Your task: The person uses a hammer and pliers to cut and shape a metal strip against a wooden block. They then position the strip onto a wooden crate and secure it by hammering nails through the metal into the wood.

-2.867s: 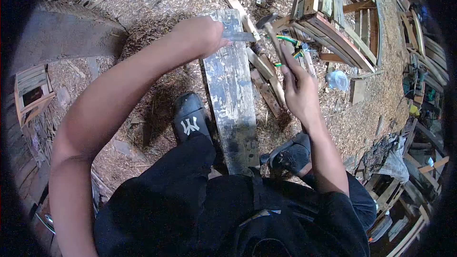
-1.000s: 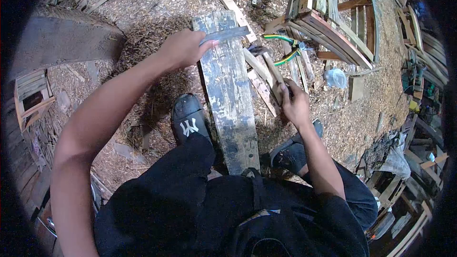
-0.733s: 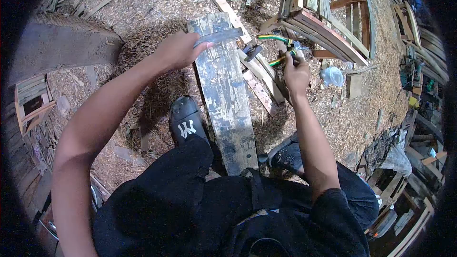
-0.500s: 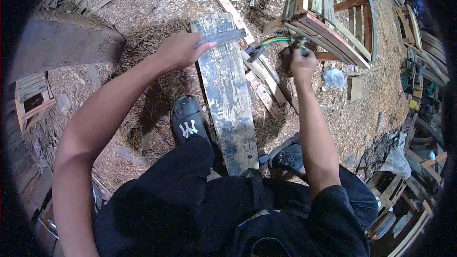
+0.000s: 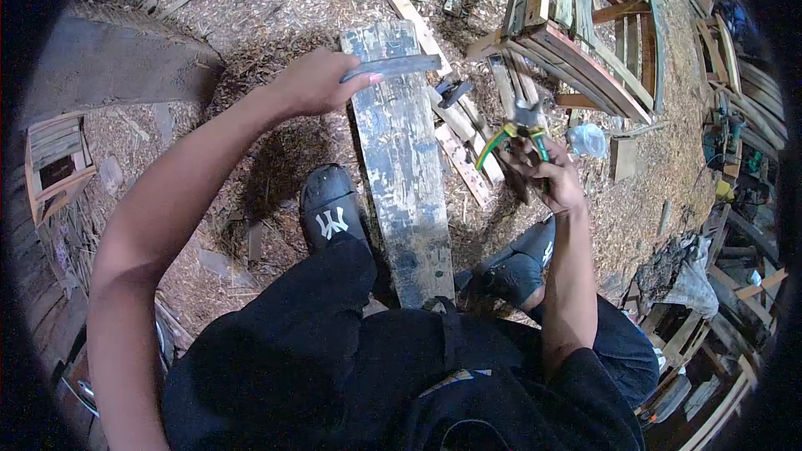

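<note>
My left hand (image 5: 313,82) grips a thin grey slat (image 5: 399,65) and holds it across the far end of a worn, paint-flecked plank (image 5: 405,163) that runs away from me over the ground. My right hand (image 5: 551,174) holds pliers (image 5: 516,127) with green and yellow handles, lifted to the right of the plank, jaws pointing away. A hammer (image 5: 452,92) lies on loose wooden strips just right of the plank's far end.
Wood shavings cover the ground. A slatted wooden crate (image 5: 585,17) stands at the far right. Loose strips (image 5: 468,146) lie beside the plank. My black shoes (image 5: 330,209) flank the plank. A large log (image 5: 117,58) lies at left, more crates at the right edge.
My right hand laid the hammer down beside the plank, reached toward the crate, picked up the pliers and drew them back toward me. My left hand kept its hold on the slat.
</note>
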Demonstrator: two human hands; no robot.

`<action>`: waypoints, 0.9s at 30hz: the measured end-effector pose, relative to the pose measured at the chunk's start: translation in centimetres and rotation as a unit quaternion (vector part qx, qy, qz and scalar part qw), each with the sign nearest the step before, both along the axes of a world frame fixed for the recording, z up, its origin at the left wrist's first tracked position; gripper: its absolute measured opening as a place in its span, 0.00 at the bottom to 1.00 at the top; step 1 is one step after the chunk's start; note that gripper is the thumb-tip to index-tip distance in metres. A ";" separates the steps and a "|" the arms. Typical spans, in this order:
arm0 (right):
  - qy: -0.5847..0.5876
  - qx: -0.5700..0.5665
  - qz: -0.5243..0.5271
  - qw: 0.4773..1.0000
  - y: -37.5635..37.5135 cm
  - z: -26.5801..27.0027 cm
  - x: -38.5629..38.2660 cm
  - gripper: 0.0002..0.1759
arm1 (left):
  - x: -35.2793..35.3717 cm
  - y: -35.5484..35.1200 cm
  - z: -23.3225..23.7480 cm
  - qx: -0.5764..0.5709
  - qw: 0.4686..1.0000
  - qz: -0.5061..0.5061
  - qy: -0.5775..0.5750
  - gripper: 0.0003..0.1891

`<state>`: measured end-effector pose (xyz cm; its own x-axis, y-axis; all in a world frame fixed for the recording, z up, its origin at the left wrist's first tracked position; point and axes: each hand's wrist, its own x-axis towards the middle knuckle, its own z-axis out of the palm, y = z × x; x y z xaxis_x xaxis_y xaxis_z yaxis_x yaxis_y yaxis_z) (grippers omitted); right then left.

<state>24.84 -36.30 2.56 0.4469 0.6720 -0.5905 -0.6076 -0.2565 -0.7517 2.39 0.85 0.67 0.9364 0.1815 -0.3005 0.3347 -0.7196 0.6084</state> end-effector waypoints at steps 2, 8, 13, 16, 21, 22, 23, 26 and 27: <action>0.001 -0.010 0.154 0.988 0.0 -0.5 1.1 0.21 | 0.1 0.1 0.4 -0.010 1.000 -0.011 0.010 0.27; 0.157 0.140 0.118 0.971 3.5 -0.4 -3.4 0.22 | 0.2 0.7 0.7 -0.001 0.995 -0.094 -0.036 0.24; 0.227 0.184 0.170 0.941 4.8 0.7 -3.9 0.20 | 0.1 0.9 1.9 0.020 0.990 -0.129 -0.051 0.23; 0.213 0.156 0.202 0.943 5.5 1.2 -3.9 0.19 | 0.2 0.9 2.1 0.038 0.985 -0.151 -0.069 0.21; 0.196 0.143 0.239 0.940 6.4 1.6 -4.3 0.16 | 0.2 0.5 2.5 0.030 0.986 -0.146 -0.072 0.26; 0.196 0.143 0.240 0.940 6.4 1.6 -4.3 0.16 | 0.2 0.5 2.5 0.022 0.987 -0.148 -0.067 0.26; 0.192 0.137 0.234 0.943 6.4 1.6 -4.4 0.15 | 0.2 0.5 2.6 0.022 0.987 -0.147 -0.067 0.26; 0.182 0.139 0.225 0.947 6.2 1.1 -4.3 0.14 | 0.0 0.7 2.6 0.047 0.982 -0.161 -0.087 0.25; 0.174 0.146 0.221 0.948 6.1 1.1 -4.4 0.15 | 0.0 0.8 2.5 0.047 0.981 -0.166 -0.089 0.26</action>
